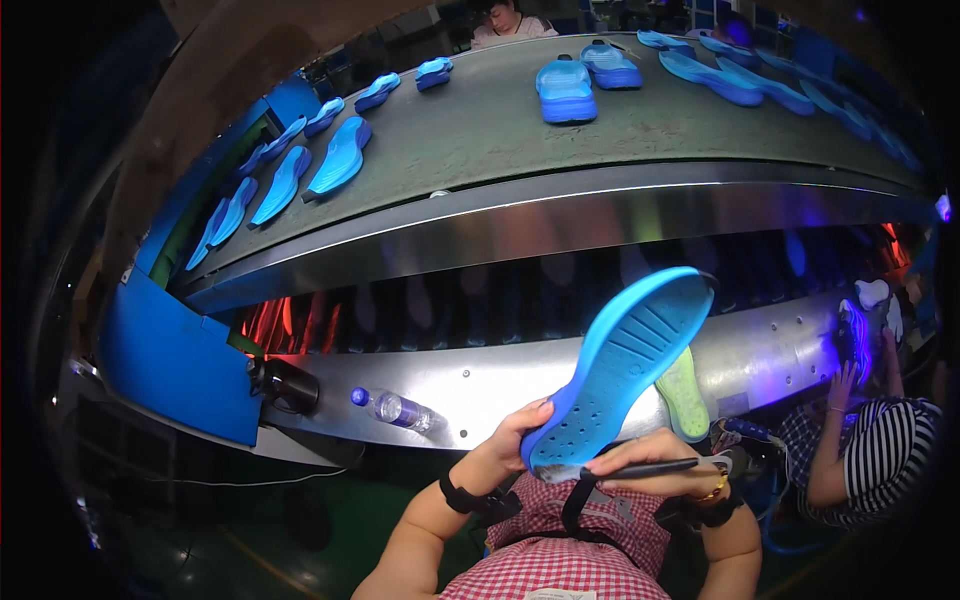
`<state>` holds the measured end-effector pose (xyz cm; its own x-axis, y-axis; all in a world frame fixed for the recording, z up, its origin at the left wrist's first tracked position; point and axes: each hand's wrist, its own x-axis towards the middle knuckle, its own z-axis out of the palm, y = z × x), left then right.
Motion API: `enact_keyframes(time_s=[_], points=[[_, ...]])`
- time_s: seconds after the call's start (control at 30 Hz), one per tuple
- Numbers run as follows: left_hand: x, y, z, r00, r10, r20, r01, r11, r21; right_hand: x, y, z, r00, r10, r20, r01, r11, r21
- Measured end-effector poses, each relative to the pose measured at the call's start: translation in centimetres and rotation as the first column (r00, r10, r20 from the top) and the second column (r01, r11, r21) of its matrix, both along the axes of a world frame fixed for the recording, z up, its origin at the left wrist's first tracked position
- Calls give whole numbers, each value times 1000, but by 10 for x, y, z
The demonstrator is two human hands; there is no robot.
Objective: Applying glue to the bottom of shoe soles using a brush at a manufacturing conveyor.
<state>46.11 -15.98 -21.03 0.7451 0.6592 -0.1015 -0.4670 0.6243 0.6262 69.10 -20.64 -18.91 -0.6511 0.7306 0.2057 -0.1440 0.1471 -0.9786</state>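
Note:
A blue shoe sole (632, 350) is held up in front of me, tilted, with its ribbed and hole-dotted inner face toward me. My left hand (508, 442) grips its lower left edge near the heel. Between the fingers of my right hand (650, 458) is a brush with a dark handle (655, 469). Its pale bristles (558, 472) are at the rim of the heel; whether they touch it is hard to tell. Partly hidden behind the blue sole, a yellow-green sole (684, 400) rests on the metal ledge (520, 378).
Several blue soles (342, 158) lie on the dark conveyor belt (460, 125). A clear bottle (400, 409) and a black flask (288, 385) lie on the ledge to the left. At the right, a co-worker in stripes (890, 455) has hands near the ledge; another person (508, 25) sits beyond the belt.

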Motion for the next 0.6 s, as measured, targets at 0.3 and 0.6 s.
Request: enact_keyframes(time_s=[0.3, 0.6], points=[[-2, 1, -3, 919, -293, -265, 266, 955, -135, 18, 14, 10, 994, 102, 34, -107, 965, 238], [-25, 1, 11, 921, -241, -306, 190, 963, -189, 33, -10, 9, 981, -21, 192, -27, 970, 240]])
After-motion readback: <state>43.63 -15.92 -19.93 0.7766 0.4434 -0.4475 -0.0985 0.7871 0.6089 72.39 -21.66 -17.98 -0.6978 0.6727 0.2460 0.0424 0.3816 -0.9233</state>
